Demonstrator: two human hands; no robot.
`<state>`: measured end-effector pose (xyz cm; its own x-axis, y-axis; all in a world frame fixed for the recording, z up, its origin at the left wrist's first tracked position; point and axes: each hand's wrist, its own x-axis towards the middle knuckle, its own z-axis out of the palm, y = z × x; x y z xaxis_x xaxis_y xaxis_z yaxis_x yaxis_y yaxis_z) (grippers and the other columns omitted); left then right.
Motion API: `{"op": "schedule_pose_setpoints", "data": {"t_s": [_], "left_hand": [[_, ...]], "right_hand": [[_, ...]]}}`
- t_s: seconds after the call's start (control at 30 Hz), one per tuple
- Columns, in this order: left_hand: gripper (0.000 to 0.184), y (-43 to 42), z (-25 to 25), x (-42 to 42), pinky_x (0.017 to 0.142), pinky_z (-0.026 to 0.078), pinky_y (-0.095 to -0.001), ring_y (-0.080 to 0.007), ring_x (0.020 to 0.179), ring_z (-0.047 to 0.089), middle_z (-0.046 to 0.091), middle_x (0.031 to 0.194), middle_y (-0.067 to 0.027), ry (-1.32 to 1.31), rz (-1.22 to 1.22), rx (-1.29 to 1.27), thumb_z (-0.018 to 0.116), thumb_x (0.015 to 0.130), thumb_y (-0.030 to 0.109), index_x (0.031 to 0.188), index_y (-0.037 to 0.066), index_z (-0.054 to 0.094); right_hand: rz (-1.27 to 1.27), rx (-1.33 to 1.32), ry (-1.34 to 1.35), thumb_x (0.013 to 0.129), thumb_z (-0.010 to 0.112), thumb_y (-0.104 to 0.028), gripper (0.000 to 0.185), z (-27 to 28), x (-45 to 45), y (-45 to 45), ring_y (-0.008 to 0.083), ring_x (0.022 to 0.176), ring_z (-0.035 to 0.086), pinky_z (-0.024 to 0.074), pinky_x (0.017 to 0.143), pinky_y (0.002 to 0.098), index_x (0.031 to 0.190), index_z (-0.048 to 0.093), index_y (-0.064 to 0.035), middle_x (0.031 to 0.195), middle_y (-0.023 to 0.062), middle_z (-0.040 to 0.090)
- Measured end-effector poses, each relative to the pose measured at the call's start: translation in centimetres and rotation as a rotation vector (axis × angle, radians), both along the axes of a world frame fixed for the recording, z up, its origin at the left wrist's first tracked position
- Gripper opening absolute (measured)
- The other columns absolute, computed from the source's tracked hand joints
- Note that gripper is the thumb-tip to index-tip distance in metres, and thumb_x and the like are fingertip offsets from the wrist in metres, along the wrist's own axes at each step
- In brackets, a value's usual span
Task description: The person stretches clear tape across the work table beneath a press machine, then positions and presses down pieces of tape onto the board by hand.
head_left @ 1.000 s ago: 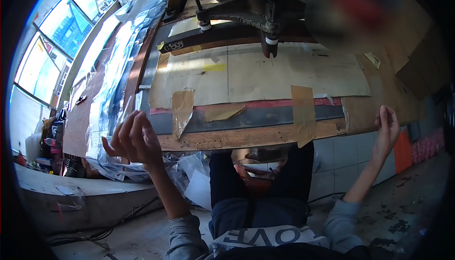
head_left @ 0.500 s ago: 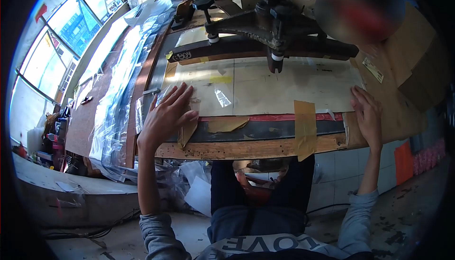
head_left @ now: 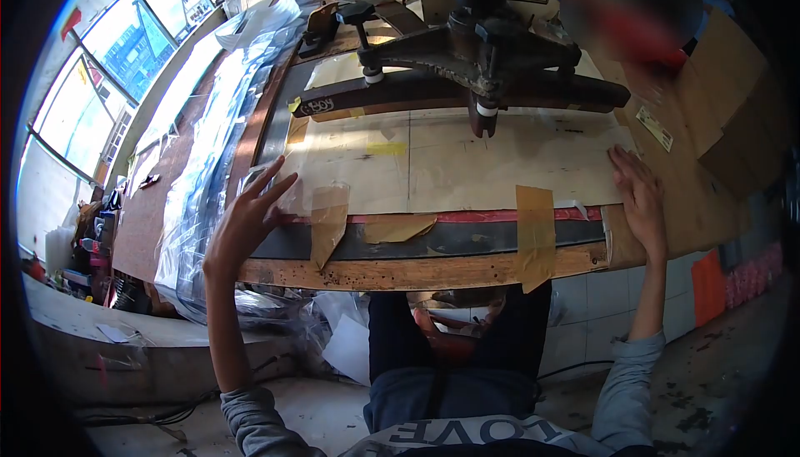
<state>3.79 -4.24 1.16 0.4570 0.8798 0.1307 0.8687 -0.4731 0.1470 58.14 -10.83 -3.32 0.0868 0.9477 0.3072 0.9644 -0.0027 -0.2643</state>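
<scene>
A wide cream sheet (head_left: 467, 165) lies on the workbench (head_left: 400, 272) in front of me, under a dark metal clamp bar (head_left: 550, 92). My left hand (head_left: 250, 215) is at the sheet's left edge, its fingers spread. At the right edge my right hand (head_left: 640, 199) rests with fingers stretched out. Neither hand grips anything visible. Brown tape strips (head_left: 536, 236) cross the near edge, over a red strip (head_left: 475, 217).
Clear plastic sheeting (head_left: 204, 149) covers the left side of the bench. Cardboard (head_left: 733, 115) stands at the right. Behind the bar, a blurred round area hides part of the view. A window (head_left: 125, 40) is at the upper left.
Both hands were raised in front of the bench, then came down to the sheet. Since then my left hand has slid left to its edge; my right hand has hardly moved.
</scene>
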Motion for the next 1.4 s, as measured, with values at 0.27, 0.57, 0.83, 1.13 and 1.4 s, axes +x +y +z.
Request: {"op": "schedule_pose_setpoints", "data": {"t_s": [0.27, 0.57, 0.83, 1.13, 1.4], "left_hand": [[0.057, 3.4, -0.6, -2.2, 0.099, 0.042, -0.0366, -0.0329, 0.119, 0.050, 0.046, 0.135, -0.0173, 0.068, 0.033, 0.141, 0.050, 0.076, -0.011, 0.128, 0.013, 0.053], [0.047, 5.5, -1.3, -2.1, 0.096, 0.044, -0.0380, -0.0312, 0.117, 0.052, 0.050, 0.131, -0.0156, 0.139, 0.053, 0.264, 0.047, 0.079, -0.007, 0.120, 0.011, 0.059], [0.043, 7.3, -1.8, -1.5, 0.095, 0.044, -0.0382, -0.0313, 0.115, 0.051, 0.050, 0.130, -0.0163, 0.202, 0.062, 0.327, 0.048, 0.080, -0.003, 0.119, 0.011, 0.060], [0.050, 9.6, -2.9, -1.9, 0.097, 0.043, -0.0398, -0.0327, 0.118, 0.049, 0.050, 0.130, -0.0168, 0.118, -0.006, 0.341, 0.043, 0.079, -0.010, 0.122, 0.012, 0.058], [0.055, 9.2, -2.4, -1.7, 0.100, 0.040, -0.0422, -0.0339, 0.120, 0.048, 0.049, 0.130, -0.0170, -0.030, 0.037, 0.253, 0.041, 0.076, -0.011, 0.125, 0.012, 0.054]], "right_hand": [[0.117, -0.028, 0.036, 0.096, 0.042, -0.038, 0.041, 0.4, -1.0, 0.8, 0.0257, 0.131, 0.037, 0.0196, 0.104, 0.0546, 0.131, 0.050, -0.0184, 0.139, 0.0040, 0.045], [0.150, -0.043, 0.015, 0.096, 0.045, -0.031, 0.040, 0.4, -0.8, 1.2, 0.0255, 0.132, 0.036, 0.0189, 0.107, 0.0501, 0.134, 0.047, -0.0171, 0.140, 0.0046, 0.043], [0.234, -0.022, 0.081, 0.096, 0.045, -0.031, 0.043, 0.4, -0.5, 2.2, 0.0278, 0.131, 0.036, 0.0282, 0.106, 0.0391, 0.133, 0.045, -0.0099, 0.139, 0.0101, 0.043], [0.069, 0.038, 0.097, 0.094, 0.048, -0.036, 0.049, -0.3, -0.1, 3.2, 0.0311, 0.124, 0.045, 0.0264, 0.104, 0.0435, 0.130, 0.040, -0.0043, 0.130, 0.0155, 0.051], [-0.070, 0.125, -0.052, 0.095, 0.046, -0.036, 0.040, -0.6, -0.2, 2.7, 0.0326, 0.127, 0.040, 0.0267, 0.099, 0.0523, 0.121, 0.050, -0.0057, 0.128, 0.0114, 0.053]]}}
